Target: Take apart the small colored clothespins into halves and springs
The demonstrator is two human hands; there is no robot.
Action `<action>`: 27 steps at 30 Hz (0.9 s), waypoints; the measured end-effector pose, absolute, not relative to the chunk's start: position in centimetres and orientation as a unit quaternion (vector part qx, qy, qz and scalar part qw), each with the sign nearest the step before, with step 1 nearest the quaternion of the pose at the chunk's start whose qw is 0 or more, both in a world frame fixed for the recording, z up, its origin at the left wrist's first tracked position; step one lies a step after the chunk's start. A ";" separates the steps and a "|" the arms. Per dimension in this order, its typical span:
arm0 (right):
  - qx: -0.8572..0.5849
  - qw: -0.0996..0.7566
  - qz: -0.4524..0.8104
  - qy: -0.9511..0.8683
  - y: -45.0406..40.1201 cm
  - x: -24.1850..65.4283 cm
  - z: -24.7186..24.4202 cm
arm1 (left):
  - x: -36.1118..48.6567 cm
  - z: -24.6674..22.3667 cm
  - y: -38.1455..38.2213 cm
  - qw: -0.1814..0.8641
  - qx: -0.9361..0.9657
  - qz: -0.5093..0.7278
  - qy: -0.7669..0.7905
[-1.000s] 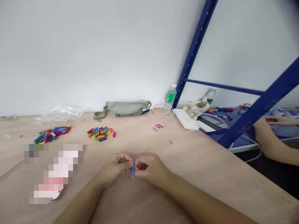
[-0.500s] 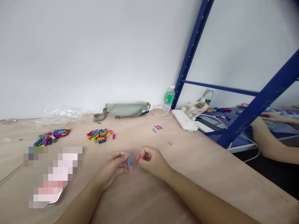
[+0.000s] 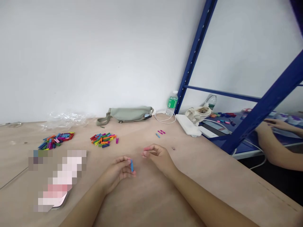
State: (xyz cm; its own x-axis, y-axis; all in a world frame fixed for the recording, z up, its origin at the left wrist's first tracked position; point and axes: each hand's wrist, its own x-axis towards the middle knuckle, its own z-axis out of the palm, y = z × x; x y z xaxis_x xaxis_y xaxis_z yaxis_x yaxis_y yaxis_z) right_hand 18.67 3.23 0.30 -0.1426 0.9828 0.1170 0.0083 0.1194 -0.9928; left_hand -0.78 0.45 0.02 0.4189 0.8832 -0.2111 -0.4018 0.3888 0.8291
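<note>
Seeing the blue clothespin [image 3: 131, 165] clamped nearly upright in my left hand [image 3: 117, 172]. My right hand [image 3: 159, 158] sits loosely open, just apart from it.

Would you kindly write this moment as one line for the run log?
left hand: holds blue clothespin | right hand: pinches something pink, unclear | nearby: two clothespin piles

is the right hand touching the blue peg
Apart: the head view shows a clear gap between the right hand and the blue peg.
</note>
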 end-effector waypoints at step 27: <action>-0.581 0.404 0.163 -0.688 5.0 24.9 2.3 | -0.8 -0.3 0.5 0.770 0.346 0.428 0.322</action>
